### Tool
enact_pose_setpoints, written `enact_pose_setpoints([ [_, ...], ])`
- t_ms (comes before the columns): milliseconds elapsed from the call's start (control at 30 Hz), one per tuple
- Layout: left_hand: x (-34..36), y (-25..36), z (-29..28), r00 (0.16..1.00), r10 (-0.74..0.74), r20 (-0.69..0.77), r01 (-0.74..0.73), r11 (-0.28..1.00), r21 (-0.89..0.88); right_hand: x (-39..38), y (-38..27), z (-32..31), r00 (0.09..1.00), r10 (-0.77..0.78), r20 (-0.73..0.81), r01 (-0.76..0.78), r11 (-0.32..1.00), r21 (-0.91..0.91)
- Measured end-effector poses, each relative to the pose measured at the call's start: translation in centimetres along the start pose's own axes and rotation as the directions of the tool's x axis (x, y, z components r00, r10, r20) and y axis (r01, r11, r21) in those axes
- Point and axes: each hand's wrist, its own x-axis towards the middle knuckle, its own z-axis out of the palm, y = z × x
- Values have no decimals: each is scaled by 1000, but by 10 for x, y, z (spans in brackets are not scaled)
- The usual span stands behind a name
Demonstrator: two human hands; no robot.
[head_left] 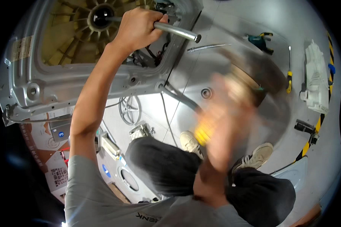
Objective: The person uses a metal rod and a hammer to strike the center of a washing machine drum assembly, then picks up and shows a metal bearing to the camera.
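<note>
Toward eleven o'clock, the left hand (pixel 140 28) clasps a rod (pixel 178 31), apparently steadying it at the hub (pixel 101 18); toward three, the right hand (pixel 233 111) grips a blurred tool (pixel 257 72).

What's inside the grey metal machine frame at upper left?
A yellowish, ribbed round part with a dark central hub; dark wires at its right. The left hand and silver metal rod cover part of it; what lies behind is hidden.

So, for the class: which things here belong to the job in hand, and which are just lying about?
In the job, it seems:
metal rod, in the left hand
blurred tool, apparently in the right hand
ribbed tub, beyond the rod

Lying about:
yellow-handled screwdriver
teal-and-yellow tool
spoked wheel
white plastic part
</note>
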Motion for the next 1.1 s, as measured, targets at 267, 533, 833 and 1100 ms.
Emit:
enact_pose_setpoints([
  [267, 3, 2, 0, 999, 43, 20, -42, 999, -26, 6, -7, -26, 986, 51, -159, -48, 999, 26],
  [533, -1, 4, -16, 995, -72, 63, 73, 997, -15, 13, 2, -35, 988, 140, -68, -140, 990, 8],
  [833, 3, 9, -28, 995, 71, 76, -71, 997, 4, 17, 7, -39, 978, 157, -139, -155, 988, 21],
  [1100, 9, 0, -38, 995, 29, 94, -33, 999, 41, 16, 12, -39, 984, 139, -107, -137, 990, 29],
])
